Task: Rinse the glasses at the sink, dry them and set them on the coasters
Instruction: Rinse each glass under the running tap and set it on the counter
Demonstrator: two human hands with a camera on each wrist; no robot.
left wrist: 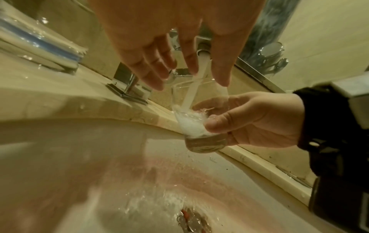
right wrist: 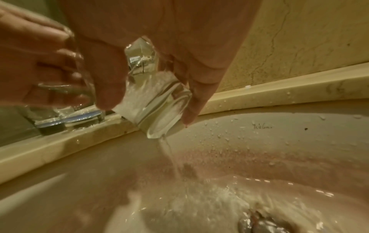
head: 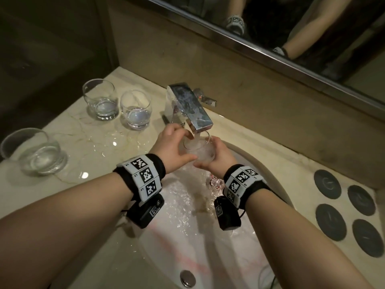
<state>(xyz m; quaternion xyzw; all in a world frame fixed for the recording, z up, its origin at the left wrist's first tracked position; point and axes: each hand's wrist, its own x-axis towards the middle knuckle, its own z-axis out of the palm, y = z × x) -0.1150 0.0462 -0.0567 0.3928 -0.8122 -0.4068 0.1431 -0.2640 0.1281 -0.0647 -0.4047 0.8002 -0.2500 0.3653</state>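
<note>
A clear tumbler (head: 198, 150) is tilted under the running chrome tap (head: 189, 107), over the white sink (head: 187, 236). My right hand (head: 215, 156) grips the tumbler (left wrist: 191, 124) low on its wall, thumb on the near side. The fingers of my left hand (head: 179, 142) reach straight out over the rim, one fingertip in the stream. Water foams inside the tumbler (right wrist: 163, 116) and runs off its base into the basin. Three more glasses (head: 100, 99) (head: 136, 109) (head: 39, 153) stand on the counter to the left. Several dark round coasters (head: 327, 183) lie on the counter to the right.
The marble counter (head: 79, 130) around the left glasses is wet. A mirror (head: 270, 38) runs along the wall behind the tap. The drain (right wrist: 259, 223) sits under the falling water. A round chrome fitting (head: 187, 278) is set in the sink's near edge.
</note>
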